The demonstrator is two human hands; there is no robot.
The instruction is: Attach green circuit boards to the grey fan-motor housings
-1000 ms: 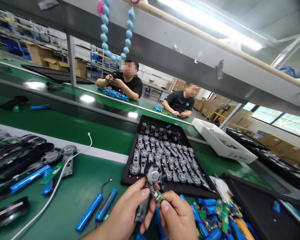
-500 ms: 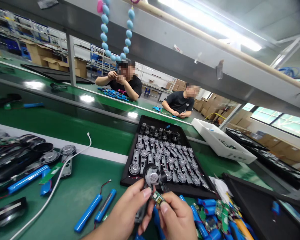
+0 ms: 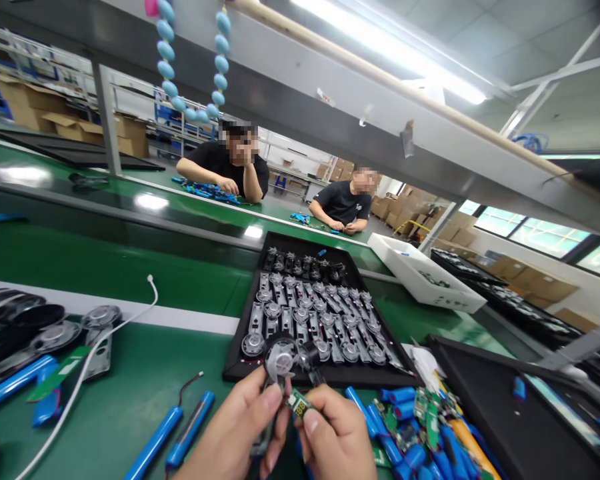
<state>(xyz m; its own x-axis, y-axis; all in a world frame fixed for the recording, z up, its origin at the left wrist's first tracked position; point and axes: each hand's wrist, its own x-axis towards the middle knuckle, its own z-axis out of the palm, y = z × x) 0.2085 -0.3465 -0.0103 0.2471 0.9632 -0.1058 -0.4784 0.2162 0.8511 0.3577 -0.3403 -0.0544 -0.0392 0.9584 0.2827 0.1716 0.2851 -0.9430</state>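
Our left hand (image 3: 235, 420) and right hand (image 3: 336, 437) are both closed on one assembly, held up in front of the near edge of a black tray (image 3: 305, 235). The left grip wraps a dark body below a round housing with a metal hub (image 3: 281, 360), while the right thumb and fingers pinch a small green circuit board (image 3: 298, 404) with a tiny display, too small to read. As things lie, this one unit is up in our hands with the board beside its hub, and much remains loose. Rows of similar metal-hubbed housings (image 3: 310, 310) fill most of the tray. More housings and blue cylindrical cells (image 3: 153, 443) lie on the green table (image 3: 130, 280) to our left, and a heap of blue cells and green boards (image 3: 420, 427) sits to our right. Against the earlier frame, our view has swung, so the tray and table sit further left in the picture. Our grips look the same. Across the line, the nearer co-worker (image 3: 229, 157) had both hands raised near the face. That co-worker now has one hand at the cheek and the other down among blue parts (image 3: 205, 190).
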